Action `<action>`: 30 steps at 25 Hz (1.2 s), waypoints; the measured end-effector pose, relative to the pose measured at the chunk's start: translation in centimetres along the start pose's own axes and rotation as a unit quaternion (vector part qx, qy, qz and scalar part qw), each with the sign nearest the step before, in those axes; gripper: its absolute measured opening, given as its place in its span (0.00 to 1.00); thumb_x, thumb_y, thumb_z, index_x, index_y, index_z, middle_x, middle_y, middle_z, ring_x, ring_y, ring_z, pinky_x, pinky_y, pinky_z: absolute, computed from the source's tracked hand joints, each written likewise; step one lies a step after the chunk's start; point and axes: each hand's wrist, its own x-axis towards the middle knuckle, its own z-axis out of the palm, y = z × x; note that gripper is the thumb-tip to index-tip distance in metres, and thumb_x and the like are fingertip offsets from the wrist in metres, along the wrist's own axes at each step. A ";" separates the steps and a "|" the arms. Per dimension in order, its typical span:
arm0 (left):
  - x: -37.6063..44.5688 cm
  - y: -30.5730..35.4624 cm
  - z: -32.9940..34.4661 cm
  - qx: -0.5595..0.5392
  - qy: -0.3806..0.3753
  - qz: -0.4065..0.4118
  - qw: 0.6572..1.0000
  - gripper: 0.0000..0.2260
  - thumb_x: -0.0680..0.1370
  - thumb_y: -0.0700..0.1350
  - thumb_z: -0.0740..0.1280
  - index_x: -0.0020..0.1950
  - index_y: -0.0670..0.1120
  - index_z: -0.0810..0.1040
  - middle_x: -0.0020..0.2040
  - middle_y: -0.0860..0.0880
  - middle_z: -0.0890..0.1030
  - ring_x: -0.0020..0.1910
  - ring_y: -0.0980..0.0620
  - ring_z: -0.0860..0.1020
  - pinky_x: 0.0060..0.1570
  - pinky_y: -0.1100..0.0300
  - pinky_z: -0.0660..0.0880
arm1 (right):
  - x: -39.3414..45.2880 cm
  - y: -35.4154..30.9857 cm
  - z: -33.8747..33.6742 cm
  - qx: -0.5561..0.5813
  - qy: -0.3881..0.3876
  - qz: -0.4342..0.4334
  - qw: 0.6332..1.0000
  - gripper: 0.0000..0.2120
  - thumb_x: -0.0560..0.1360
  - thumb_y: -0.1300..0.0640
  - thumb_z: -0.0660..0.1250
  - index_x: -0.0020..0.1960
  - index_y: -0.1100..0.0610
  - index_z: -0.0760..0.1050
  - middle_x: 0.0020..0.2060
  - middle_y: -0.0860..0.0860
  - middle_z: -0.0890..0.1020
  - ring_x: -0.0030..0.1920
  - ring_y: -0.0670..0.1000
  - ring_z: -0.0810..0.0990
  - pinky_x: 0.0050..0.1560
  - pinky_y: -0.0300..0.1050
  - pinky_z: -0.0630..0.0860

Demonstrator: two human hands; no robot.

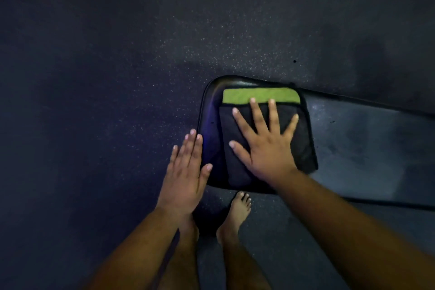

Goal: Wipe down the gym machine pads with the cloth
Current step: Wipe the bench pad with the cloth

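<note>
The cloth (266,139) lies folded flat on the end of the pad (208,129), just right of the frame's centre. It is dark, with one green band along its far edge. The right hand (266,148) presses down on it, palm flat and fingers spread wide, the two longest fingertips reaching the green band. Nothing is curled or pinched; the hand simply bears on the fabric.

The left hand (186,172) is at the pad's left edge, fingers straight and close together, the thumb touching the rim. Whether the rest of that hand rests on the pad or hangs beside it, I cannot tell.

The pad runs on as a long bench surface (364,148) toward the right edge of the frame. That stretch shows a dull, patchy sheen, but I cannot say whether it is wet, wiped or merely lit. By my judgement the wiping is under way at this end only, with the long stretch and any other pads left to do.

Counted: one cloth, one pad in view, two hands, one bare foot (235,214) plainly showing below the pad's near edge, on the dark speckled floor (117,77).
</note>
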 end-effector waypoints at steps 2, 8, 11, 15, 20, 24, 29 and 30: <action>-0.9 -0.3 0.4 0.023 0.006 -0.005 1.000 0.29 0.86 0.59 0.42 0.81 0.52 0.31 0.83 0.52 0.35 0.82 0.54 0.39 0.81 0.48 0.44 | 4.3 -0.3 -1.1 0.006 0.025 -0.013 1.000 0.33 0.79 0.29 0.48 0.81 0.36 0.47 0.82 0.47 0.49 0.81 0.61 0.46 0.65 0.85 0.49; -0.5 -1.1 -0.2 -0.011 0.003 0.020 1.000 0.29 0.86 0.57 0.47 0.83 0.48 0.43 0.84 0.51 0.41 0.82 0.55 0.41 0.81 0.49 0.44 | 1.3 -3.6 -0.2 0.031 0.036 0.052 0.998 0.37 0.77 0.25 0.49 0.81 0.38 0.49 0.82 0.49 0.49 0.82 0.59 0.45 0.69 0.82 0.45; -0.6 -0.5 -1.0 -0.009 0.011 0.021 1.000 0.28 0.86 0.55 0.49 0.84 0.47 0.47 0.84 0.51 0.43 0.82 0.55 0.43 0.81 0.46 0.47 | -5.3 -0.6 0.9 0.013 -0.017 0.053 0.998 0.37 0.76 0.25 0.51 0.81 0.36 0.47 0.83 0.47 0.47 0.82 0.57 0.44 0.67 0.83 0.47; 2.7 2.2 -1.3 0.053 0.040 0.060 0.996 0.30 0.83 0.53 0.53 0.83 0.45 0.50 0.84 0.47 0.46 0.83 0.51 0.44 0.81 0.45 0.47 | -1.5 3.0 0.4 0.070 0.000 0.207 0.976 0.32 0.78 0.28 0.49 0.79 0.33 0.45 0.82 0.46 0.45 0.81 0.58 0.40 0.65 0.86 0.46; 6.7 4.3 -0.5 0.143 0.089 0.067 0.983 0.35 0.79 0.54 0.55 0.82 0.40 0.54 0.83 0.43 0.54 0.83 0.46 0.50 0.79 0.39 0.47 | 6.8 1.7 -2.5 0.067 0.012 0.092 0.993 0.36 0.74 0.22 0.45 0.79 0.33 0.49 0.80 0.47 0.57 0.80 0.61 0.50 0.66 0.84 0.42; 6.6 4.4 0.1 0.178 0.102 0.083 0.975 0.36 0.79 0.58 0.57 0.82 0.41 0.55 0.83 0.42 0.52 0.83 0.45 0.49 0.79 0.37 0.46 | 3.1 10.7 -1.0 0.023 0.043 0.142 0.989 0.35 0.75 0.24 0.48 0.79 0.34 0.53 0.79 0.47 0.61 0.80 0.56 0.54 0.66 0.85 0.46; 7.2 5.0 -0.1 0.205 0.077 0.078 0.973 0.38 0.78 0.60 0.56 0.83 0.44 0.52 0.84 0.42 0.48 0.83 0.43 0.45 0.79 0.36 0.46 | -2.1 15.0 0.0 0.130 0.032 0.386 0.913 0.39 0.71 0.20 0.43 0.79 0.33 0.46 0.82 0.48 0.46 0.81 0.58 0.40 0.67 0.84 0.43; 7.2 5.0 -0.1 0.204 0.077 0.078 0.973 0.38 0.78 0.60 0.57 0.83 0.44 0.52 0.84 0.42 0.48 0.83 0.43 0.46 0.79 0.36 0.46 | -2.1 12.1 0.3 0.112 0.029 0.364 0.924 0.40 0.71 0.20 0.42 0.79 0.33 0.44 0.82 0.49 0.45 0.81 0.59 0.40 0.67 0.84 0.42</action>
